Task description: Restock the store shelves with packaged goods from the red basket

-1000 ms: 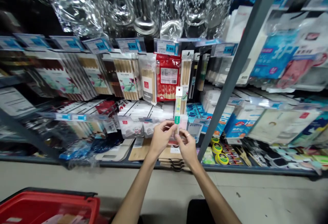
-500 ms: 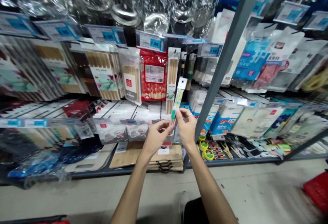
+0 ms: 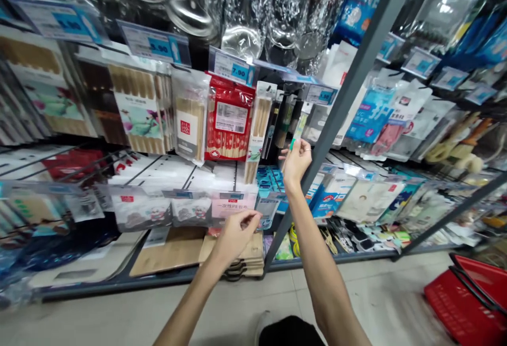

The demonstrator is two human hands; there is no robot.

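Note:
My right hand (image 3: 296,164) pinches the lower part of a slim chopsticks pack (image 3: 300,125) with a yellow-green print, a green band and a white hang tab. The pack stands tilted, its tab close under a price tag (image 3: 320,94); whether the tab touches a hook I cannot tell. Lower and to the left, my left hand (image 3: 238,232) has its thumb and fingertips drawn together, with nothing visible in them. It is in front of a pink packet (image 3: 229,206). Left of the held pack hang a long chopsticks pack (image 3: 259,129) and a red bag of chopsticks (image 3: 230,119).
A grey shelf post (image 3: 348,82) slants just right of my right hand. Wrapped metal ladles (image 3: 241,39) hang above. Wooden cutting boards (image 3: 170,251) lie on the bottom shelf. A red shopping basket (image 3: 461,304) stands on the floor at the right.
My left hand has let go of the slim pack and dropped lower. My right hand has carried the pack up and to the right, toward the hanging packs. The view has turned rightward.

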